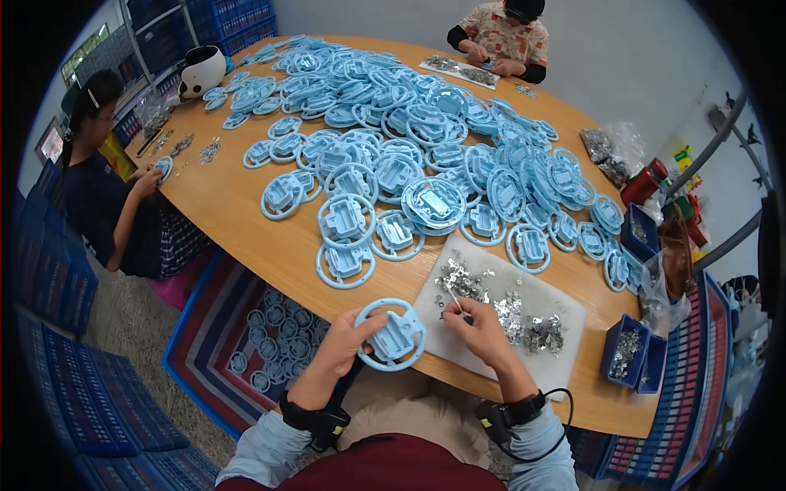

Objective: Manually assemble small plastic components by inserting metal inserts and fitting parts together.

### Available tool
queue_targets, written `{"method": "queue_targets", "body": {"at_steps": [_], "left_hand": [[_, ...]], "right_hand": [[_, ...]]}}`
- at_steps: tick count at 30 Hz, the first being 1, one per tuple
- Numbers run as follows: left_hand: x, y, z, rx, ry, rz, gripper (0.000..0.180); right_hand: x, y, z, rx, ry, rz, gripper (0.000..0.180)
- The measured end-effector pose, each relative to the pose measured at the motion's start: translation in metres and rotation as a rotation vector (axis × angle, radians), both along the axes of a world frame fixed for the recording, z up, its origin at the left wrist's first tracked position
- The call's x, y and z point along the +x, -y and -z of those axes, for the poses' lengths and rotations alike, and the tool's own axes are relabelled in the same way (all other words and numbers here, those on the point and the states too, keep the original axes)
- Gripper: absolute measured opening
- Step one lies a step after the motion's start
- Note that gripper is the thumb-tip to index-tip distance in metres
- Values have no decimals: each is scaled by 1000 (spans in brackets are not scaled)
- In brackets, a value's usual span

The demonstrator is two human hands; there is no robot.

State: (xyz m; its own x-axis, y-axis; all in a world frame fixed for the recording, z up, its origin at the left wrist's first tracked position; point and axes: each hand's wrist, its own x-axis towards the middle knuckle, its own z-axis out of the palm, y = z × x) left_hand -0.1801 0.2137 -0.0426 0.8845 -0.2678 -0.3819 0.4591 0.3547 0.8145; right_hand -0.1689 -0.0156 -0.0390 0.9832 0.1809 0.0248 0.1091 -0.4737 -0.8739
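My left hand [348, 348] grips the left rim of a light blue plastic steering wheel [396, 334], held up off the table's near edge. Its recessed middle section faces up. In my right hand [483, 331] a thin light-coloured stick [453, 298] is pinched, its tip pointing up and away over a white board [442, 344]. Small silvery metal pieces [509, 315] lie in loose heaps on that board, just beyond and to the right of my right fingers. Whether a metal piece sits at the stick's tip is too small to tell.
A large pile of blue wheels [401, 176] covers the table [237, 184]. Blue bins [626, 352] with metal parts stand at right. A crate [221, 327] below left holds more wheels. Two people work at the table, one at left [115, 180], one at the far side [503, 41].
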Motion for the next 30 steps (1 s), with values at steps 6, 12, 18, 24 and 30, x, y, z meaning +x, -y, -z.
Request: {"method": "queue_targets", "body": {"at_steps": [6,12,18,24,30], "left_hand": [[14,30,2,-110,-57,313,25],[26,54,11,-94,-51,385,22],[16,71,-15,-321,-186,334,26],[9,76,-7,-261,-141,345,37],[12,78,0,-206,-117,329,33]], "right_hand": [[-4,1,-39,204,-251,-76,11],[-2,6,-39,100,58,-168,10],[-5,20,-30,226,-33,-12,10],[-5,35,-36,201,-28,-76,7],[-4,33,-40,-59,157,-116,8]]}}
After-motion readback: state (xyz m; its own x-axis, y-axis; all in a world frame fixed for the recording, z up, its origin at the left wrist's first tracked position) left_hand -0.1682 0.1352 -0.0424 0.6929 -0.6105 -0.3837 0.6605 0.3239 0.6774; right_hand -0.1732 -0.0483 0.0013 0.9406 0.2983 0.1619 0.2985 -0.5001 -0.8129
